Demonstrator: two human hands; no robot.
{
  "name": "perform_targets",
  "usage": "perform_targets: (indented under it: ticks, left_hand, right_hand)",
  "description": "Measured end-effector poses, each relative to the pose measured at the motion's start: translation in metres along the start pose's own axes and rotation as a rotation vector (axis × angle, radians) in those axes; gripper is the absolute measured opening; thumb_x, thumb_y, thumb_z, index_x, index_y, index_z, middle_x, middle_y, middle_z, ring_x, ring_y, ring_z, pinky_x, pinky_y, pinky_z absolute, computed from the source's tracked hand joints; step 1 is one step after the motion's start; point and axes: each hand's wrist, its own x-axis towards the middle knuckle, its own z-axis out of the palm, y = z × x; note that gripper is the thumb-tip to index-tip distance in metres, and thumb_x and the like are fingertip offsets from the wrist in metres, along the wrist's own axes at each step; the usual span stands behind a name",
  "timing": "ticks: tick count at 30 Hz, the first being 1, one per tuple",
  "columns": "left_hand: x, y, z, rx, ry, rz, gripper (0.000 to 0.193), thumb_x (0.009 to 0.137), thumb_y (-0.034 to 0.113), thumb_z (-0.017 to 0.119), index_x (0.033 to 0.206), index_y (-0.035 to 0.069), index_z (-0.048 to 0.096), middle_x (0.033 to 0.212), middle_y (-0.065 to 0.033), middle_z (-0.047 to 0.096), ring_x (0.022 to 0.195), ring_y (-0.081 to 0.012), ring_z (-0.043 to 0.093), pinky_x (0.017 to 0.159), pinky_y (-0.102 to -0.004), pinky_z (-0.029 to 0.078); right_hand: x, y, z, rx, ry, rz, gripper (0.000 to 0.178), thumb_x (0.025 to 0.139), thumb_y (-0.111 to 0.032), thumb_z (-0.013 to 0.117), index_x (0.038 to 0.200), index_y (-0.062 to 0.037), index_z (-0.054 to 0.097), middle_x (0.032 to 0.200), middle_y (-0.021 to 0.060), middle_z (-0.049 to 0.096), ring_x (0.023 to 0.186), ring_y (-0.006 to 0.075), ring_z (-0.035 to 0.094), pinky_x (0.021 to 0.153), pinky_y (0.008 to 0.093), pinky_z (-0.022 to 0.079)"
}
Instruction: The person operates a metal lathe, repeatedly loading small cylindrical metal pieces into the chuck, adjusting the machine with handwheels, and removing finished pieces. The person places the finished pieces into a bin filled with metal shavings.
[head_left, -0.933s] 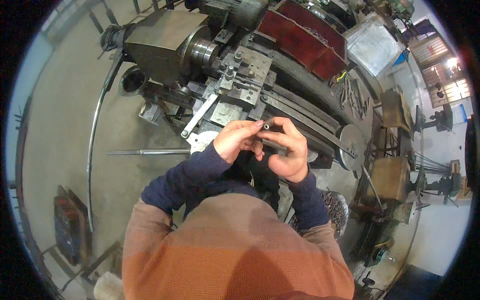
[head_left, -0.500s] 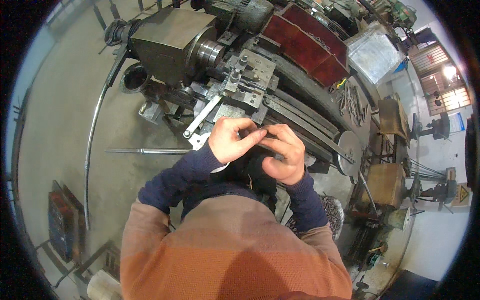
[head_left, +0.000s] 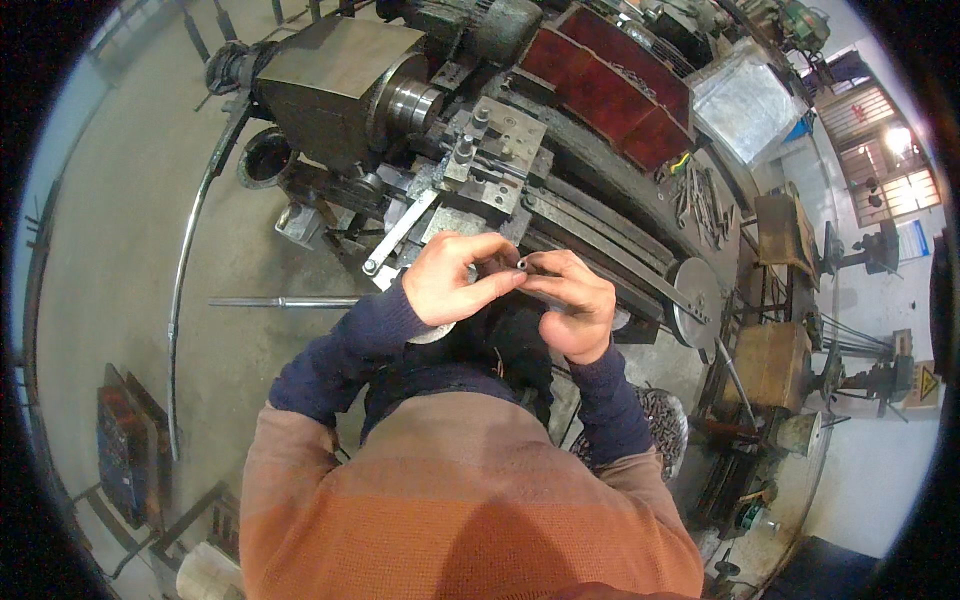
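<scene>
My left hand (head_left: 460, 278) and my right hand (head_left: 574, 300) meet in front of my chest, fingertips together. Between the fingertips shows the end of a small round metal piece (head_left: 521, 264), seemingly with a hole in it; the fingers cover the rest. Both hands are closed in a pinch around it. Just beyond them is a lathe's tool post (head_left: 482, 165) with bolts on top. A flat metal lever (head_left: 403, 230) slants out toward my left forearm.
The headstock (head_left: 335, 85) with its steel spindle nose (head_left: 412, 105) stands at far left. A dark red tray (head_left: 600, 95) sits behind the lathe bed. Wrenches (head_left: 700, 205) lie to its right. A long bar (head_left: 285, 301) sticks out left at waist height.
My hands have turned slightly, and the round end of the small metal piece now shows between the fingertips. The left wrist has shifted a little to the left.
</scene>
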Motion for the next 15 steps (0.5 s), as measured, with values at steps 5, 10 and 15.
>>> perform_targets:
  ticks: [5, 10, 15]
  left_hand:
    - [-0.001, 0.003, -0.001, -0.086, 0.006, -0.014, 0.021, 0.079, 0.015, 0.063, 0.092, -0.001, 0.062, 0.075, -0.0117, 0.064, 0.068, -0.0179, 0.062, 0.063, -0.0294, 0.047]
    - [0.0, 0.006, -0.002, -0.119, -0.029, -0.022, 0.023, 0.079, 0.013, 0.063, 0.096, -0.002, 0.06, 0.075, -0.01, 0.064, 0.068, -0.0158, 0.062, 0.064, -0.0291, 0.048]
    - [0.003, 0.003, 0.001, -0.206, -0.058, -0.055, 0.023, 0.08, 0.012, 0.062, 0.098, -0.002, 0.059, 0.075, -0.0099, 0.064, 0.068, -0.0151, 0.061, 0.064, -0.0283, 0.048]
  right_hand:
    - [-0.008, 0.008, 0.0, 0.138, 0.005, 0.076, 0.05, 0.074, -0.045, 0.061, 0.089, 0.0025, 0.067, 0.098, 0.0177, 0.062, 0.093, 0.0298, 0.059, 0.084, 0.0364, 0.044]
    - [-0.009, 0.008, 0.001, 0.211, 0.012, 0.132, 0.053, 0.072, -0.047, 0.062, 0.09, 0.0032, 0.067, 0.099, 0.0184, 0.062, 0.094, 0.03, 0.059, 0.085, 0.0358, 0.044]
    - [-0.014, 0.015, 0.002, 0.286, 0.008, 0.202, 0.055, 0.072, -0.049, 0.063, 0.089, 0.0035, 0.068, 0.102, 0.0187, 0.062, 0.096, 0.0293, 0.059, 0.087, 0.0348, 0.043]
